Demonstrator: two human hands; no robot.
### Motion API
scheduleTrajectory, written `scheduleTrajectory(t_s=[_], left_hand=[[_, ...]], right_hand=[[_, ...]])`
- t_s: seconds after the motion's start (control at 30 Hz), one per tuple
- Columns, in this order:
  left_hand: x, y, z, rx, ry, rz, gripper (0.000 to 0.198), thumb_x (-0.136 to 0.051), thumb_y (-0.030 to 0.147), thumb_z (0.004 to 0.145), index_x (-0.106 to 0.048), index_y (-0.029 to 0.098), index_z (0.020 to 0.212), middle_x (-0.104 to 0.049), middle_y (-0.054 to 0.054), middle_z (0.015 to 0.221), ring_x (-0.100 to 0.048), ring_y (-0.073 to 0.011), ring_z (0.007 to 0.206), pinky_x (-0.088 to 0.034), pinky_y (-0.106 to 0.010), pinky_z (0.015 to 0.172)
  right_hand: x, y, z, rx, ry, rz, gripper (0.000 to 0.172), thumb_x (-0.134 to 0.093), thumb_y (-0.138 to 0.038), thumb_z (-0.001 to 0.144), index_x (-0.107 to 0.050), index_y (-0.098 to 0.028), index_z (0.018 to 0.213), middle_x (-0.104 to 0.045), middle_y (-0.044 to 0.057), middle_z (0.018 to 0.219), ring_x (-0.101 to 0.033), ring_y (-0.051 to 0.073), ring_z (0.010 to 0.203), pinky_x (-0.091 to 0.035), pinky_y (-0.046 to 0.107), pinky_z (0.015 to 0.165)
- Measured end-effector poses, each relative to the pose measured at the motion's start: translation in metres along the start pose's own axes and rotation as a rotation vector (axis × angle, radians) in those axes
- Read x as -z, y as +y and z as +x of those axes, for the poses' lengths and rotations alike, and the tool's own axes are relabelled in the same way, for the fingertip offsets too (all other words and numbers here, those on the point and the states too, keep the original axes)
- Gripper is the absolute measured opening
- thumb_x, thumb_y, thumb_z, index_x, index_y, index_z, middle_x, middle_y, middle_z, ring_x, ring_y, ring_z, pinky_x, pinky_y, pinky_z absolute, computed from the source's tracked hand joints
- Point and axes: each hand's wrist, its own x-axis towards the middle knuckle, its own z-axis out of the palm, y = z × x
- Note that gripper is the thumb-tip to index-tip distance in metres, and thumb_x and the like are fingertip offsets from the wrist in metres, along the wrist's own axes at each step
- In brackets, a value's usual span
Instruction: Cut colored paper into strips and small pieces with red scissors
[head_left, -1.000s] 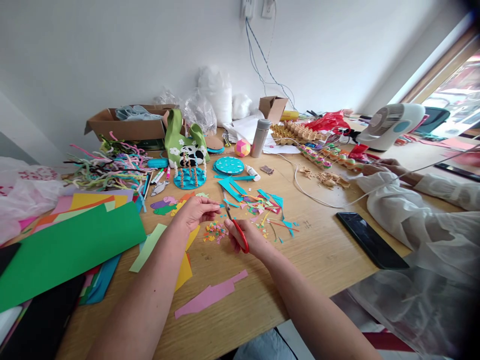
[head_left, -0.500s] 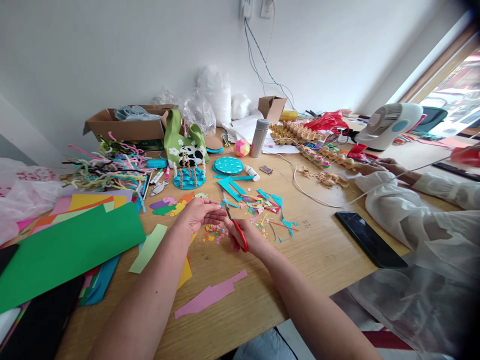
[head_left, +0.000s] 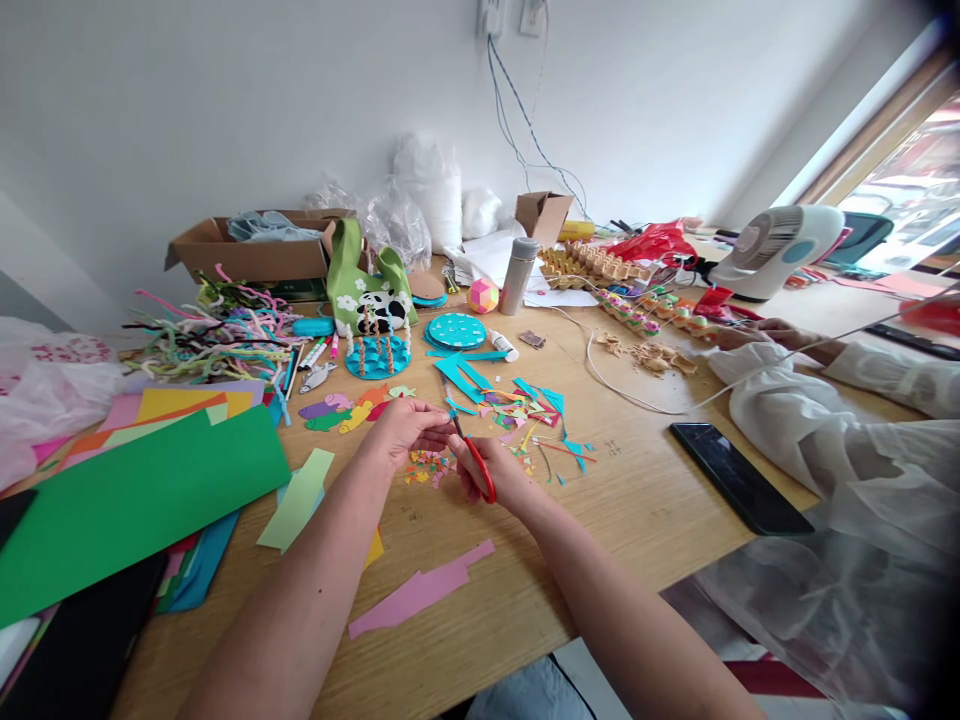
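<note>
Red-handled scissors (head_left: 478, 470) are in my right hand (head_left: 491, 470), the fingers closed round the handles and the blades pointing away from me. My left hand (head_left: 415, 430) is just left of the blades, fingertips pinched together close to the tips. Whatever lies between those fingertips is too small to make out; a speck of blue shows by the blade tips. Under and beside both hands lie tiny paper clippings (head_left: 427, 467). Past them are blue paper offcuts (head_left: 463, 376) and colourful paper fish shapes (head_left: 352, 408). Nearer me, a pink paper strip (head_left: 424, 592) lies flat.
Green card (head_left: 142, 510) and other coloured sheets are stacked at left, below pipe cleaners (head_left: 217, 325). A green panda bag (head_left: 367, 285), blue discs (head_left: 455, 331) and a grey bottle (head_left: 519, 277) stand behind. At right are a phone (head_left: 739, 478) and another person's sleeved arms (head_left: 780, 400).
My left hand has shifted slightly right, closer to the scissors' tips, and its fingers have drawn together. My right hand and the scissors have barely moved.
</note>
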Motion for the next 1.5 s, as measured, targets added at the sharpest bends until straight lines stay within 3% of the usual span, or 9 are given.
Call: scheduleTrajectory(t_s=[0.43, 0.67, 1.5], left_hand=[[-0.005, -0.003, -0.001, -0.011, 0.02, 0.007, 0.019, -0.081, 0.021, 0.062, -0.067, 0.01, 0.067, -0.071, -0.009, 0.066, -0.067, -0.0156, 0.055, -0.056, -0.025, 0.055], [-0.008, -0.001, -0.002, 0.004, 0.037, 0.011, 0.007, -0.073, 0.014, 0.067, -0.068, 0.01, 0.067, -0.071, -0.009, 0.065, -0.066, -0.0149, 0.055, -0.055, -0.025, 0.055], [-0.005, -0.001, -0.001, 0.002, 0.023, 0.015, 0.012, -0.075, 0.016, 0.065, -0.067, 0.009, 0.07, -0.072, -0.01, 0.069, -0.068, -0.0157, 0.056, -0.055, -0.024, 0.054]], right_hand=[[-0.001, -0.004, -0.002, -0.017, 0.008, 0.106, 0.058, -0.043, -0.069, 0.086, -0.045, -0.02, 0.056, -0.05, -0.002, 0.04, -0.044, 0.009, 0.032, -0.031, 0.021, 0.033], [0.0, -0.006, -0.003, -0.008, 0.006, 0.109, 0.059, -0.044, -0.071, 0.085, -0.045, -0.02, 0.055, -0.05, -0.002, 0.039, -0.042, 0.008, 0.031, -0.029, 0.02, 0.033], [-0.001, 0.0, 0.0, 0.001, 0.007, 0.106, 0.065, -0.043, -0.079, 0.078, -0.046, -0.02, 0.052, -0.051, -0.001, 0.041, -0.045, 0.01, 0.032, -0.031, 0.021, 0.032]])
